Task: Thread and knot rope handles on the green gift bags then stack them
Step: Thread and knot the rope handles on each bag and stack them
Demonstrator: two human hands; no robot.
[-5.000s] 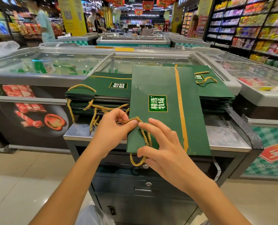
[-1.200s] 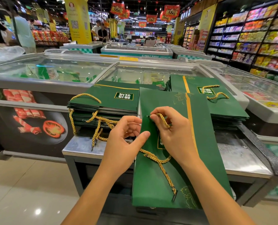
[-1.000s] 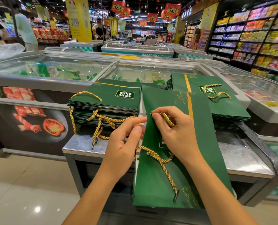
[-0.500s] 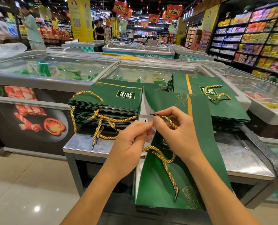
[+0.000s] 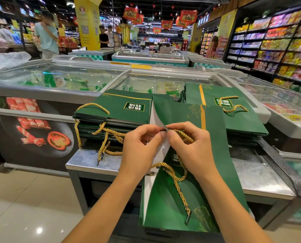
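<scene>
- The right fingers are curled tight, with thumb and forefinger pinching the gold rope just behind its dark tip. The tip points at the left fingers.
- The left fingers meet the right ones almost tip to tip and pinch the lifted edge of the green bag. The front sheet is peeled up there, and its white inside shows between the two hands.
- Whether the tip has gone through a hole cannot be told, because the fingertips cover the spot.
- From the right fingers the rope runs back over the knuckles, loops on the bag near the wrists and trails toward the person, ending in a second dark tip.
- The bag lies under both hands on a steel counter, with its near end hanging past the counter's edge.
- Beyond the left fingers sits a stack of green bags with rope handles drooping down its side. Beyond the right fingers is another stack with a handle lying on top.
- Farther out — glass-topped freezers.
</scene>
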